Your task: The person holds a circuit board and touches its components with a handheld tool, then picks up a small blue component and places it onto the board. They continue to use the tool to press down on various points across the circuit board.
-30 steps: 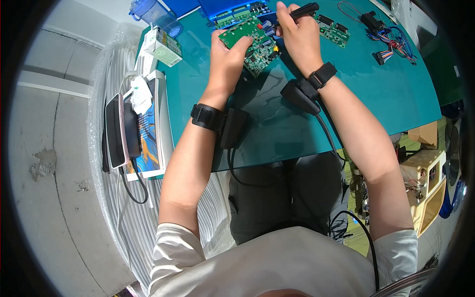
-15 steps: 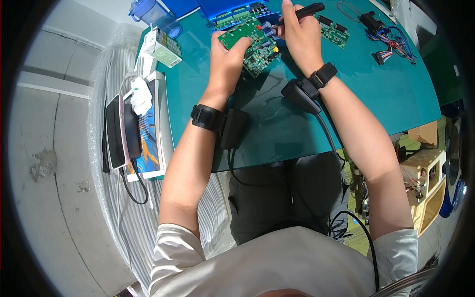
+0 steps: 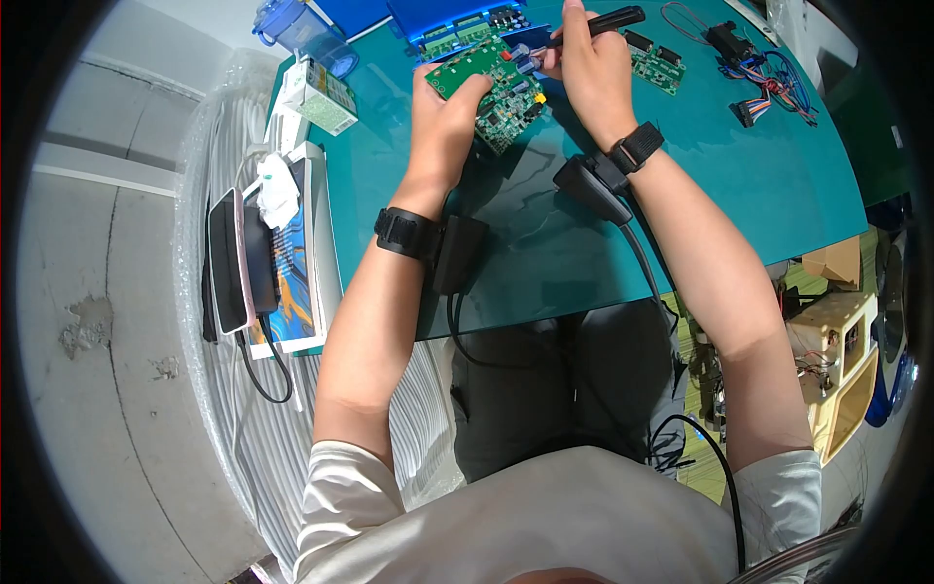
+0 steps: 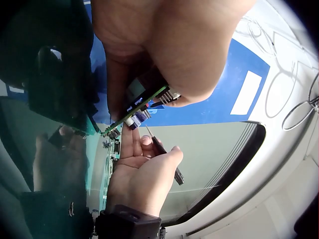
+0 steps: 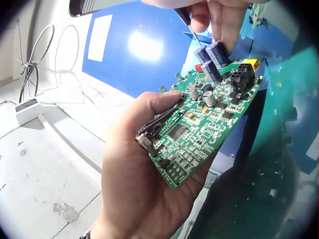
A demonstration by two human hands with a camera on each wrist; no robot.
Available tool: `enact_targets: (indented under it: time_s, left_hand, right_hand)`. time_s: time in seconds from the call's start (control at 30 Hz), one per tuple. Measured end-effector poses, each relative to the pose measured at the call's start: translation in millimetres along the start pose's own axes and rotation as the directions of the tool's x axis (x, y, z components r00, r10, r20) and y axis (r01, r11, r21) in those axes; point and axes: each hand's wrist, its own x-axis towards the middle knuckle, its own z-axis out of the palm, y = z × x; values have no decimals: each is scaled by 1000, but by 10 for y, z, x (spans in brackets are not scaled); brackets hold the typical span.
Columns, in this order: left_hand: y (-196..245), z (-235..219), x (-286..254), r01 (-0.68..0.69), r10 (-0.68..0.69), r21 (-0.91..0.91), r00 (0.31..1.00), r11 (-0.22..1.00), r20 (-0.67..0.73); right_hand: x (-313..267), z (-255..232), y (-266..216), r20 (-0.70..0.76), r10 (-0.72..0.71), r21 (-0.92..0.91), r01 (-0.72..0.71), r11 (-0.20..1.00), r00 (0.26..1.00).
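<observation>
My left hand (image 3: 445,127) holds a green circuit board (image 3: 514,119) by its edge, thumb on the component face and fingers behind it. In the right wrist view the board slants upward, with several dark blue capacitors (image 5: 211,72) standing near its far end. My right hand (image 3: 598,83) grips a screwdriver (image 3: 619,18) by its black handle. The thin metal shaft (image 5: 195,38) points down at the capacitors, its tip right beside them. Fingertips (image 5: 227,37) of the right hand are close behind the capacitors.
A blue case (image 3: 452,18) with green boards lies beyond the hands. Another circuit board (image 3: 659,68) and a wire bundle (image 3: 778,92) lie to the right on the green mat (image 3: 749,185). At left are a small carton (image 3: 324,92), a plastic jug (image 3: 321,44) and a phone (image 3: 230,258).
My right hand has shifted slightly right, and the screwdriver handle has swung a little right and lower. My left hand and the circuit board have stayed almost in place.
</observation>
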Motion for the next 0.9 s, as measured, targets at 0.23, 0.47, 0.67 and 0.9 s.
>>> enact_targets:
  time_s: [0.23,0.47,0.67,0.9]
  left_hand:
    - [9,8,-6,12,-12,12,1000,1000,-15]
    - [17,10,-9,13,-13,-23,1000,1000,-1]
    - [8,-2,-9,20,-19,-28,1000,999,18]
    - [-4,-8,-6,18,-18,-33,1000,999,22]
  right_hand:
    - [-4,3,17,8,4,42,-5,999,1000]
    - [-23,-6,31,62,-62,8,61,998,996]
    - [52,38,220,100,-63,118,51,992,993]
    - [37,-2,194,128,-96,-18,99,995,987]
